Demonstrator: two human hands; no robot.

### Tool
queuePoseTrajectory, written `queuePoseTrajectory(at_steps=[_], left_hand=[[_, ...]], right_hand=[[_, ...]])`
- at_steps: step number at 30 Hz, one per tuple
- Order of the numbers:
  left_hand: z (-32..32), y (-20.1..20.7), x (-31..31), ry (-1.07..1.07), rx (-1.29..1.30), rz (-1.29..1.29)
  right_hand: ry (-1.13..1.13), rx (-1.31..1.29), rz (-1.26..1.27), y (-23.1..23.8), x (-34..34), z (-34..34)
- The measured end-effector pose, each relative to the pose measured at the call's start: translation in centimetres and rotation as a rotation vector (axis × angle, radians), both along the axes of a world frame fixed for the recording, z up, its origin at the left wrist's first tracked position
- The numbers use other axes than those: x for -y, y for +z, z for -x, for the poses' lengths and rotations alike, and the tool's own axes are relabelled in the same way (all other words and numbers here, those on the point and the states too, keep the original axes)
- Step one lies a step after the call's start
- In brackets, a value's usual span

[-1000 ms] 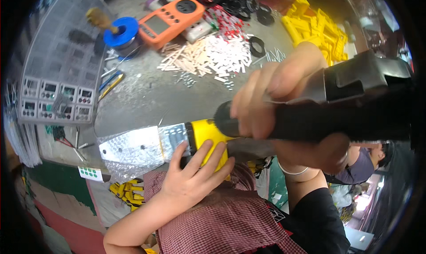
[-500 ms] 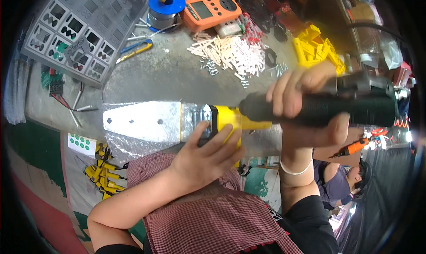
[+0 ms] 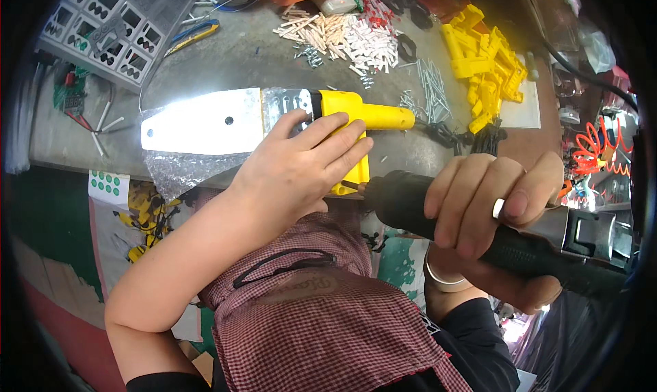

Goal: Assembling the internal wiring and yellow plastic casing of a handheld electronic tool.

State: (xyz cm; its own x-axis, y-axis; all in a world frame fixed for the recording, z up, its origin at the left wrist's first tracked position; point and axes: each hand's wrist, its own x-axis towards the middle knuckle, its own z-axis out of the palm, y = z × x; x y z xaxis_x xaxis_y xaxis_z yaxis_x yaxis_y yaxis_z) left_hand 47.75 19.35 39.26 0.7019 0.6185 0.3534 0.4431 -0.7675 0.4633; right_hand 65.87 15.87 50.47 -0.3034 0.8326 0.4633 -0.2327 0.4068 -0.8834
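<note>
A yellow-handled tool point(image 3: 342, 108) with a long, flat white metal plate point(image 3: 198, 124) lies across the near part of the bench, partly in clear bubble wrap point(image 3: 181, 170). My left hand point(image 3: 291, 159) grips it, fingers over the yellow housing and the metal bracket; the thumb is mostly hidden. In my right hand point(image 3: 489, 207), fingers curl round a black electric screwdriver point(image 3: 404, 199). It points left, and its bit meets the near corner of the yellow housing. Whether a screw sits at the tip cannot be made out.
Behind lie a pile of white and pinkish ceramic tubes point(image 3: 349, 40), loose long screws point(image 3: 432, 91) and yellow plastic housings point(image 3: 486, 63). A grey tray of parts point(image 3: 113, 33) stands far left, near a utility knife point(image 3: 195, 35). A red coiled cord point(image 3: 595, 149) hangs right.
The screwdriver has moved from the handle's joint to the housing's near corner and now tilts differently. My left hand still holds the tool; the whole bench sits higher in view.
</note>
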Motion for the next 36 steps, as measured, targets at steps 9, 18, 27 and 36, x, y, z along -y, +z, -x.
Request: queuePoseTrajectory(at_steps=[9, 18, 27, 36], left_hand=[[-0.6, -1.5, 0.4, 0.066, 0.087, -0.085], [-1.2, -1.7, 0.4, 0.121, 0.086, -0.123], [-1.4, -0.9, 0.8, 0.104, 0.021, -0.047], [-3.0, -2.6, 1.4, 0.239, 0.075, -0.208]], right_hand=[[0.059, -0.028, 0.202, -1.0, -0.9, 1.8], [0.164, 0.058, 0.137, -0.7, -2.2, 1.1], [0.086, 0.109, 0.047, 1.9, -1.4, -2.4], [0.172, 0.139, 0.064, -0.7, -2.7, -2.0]])
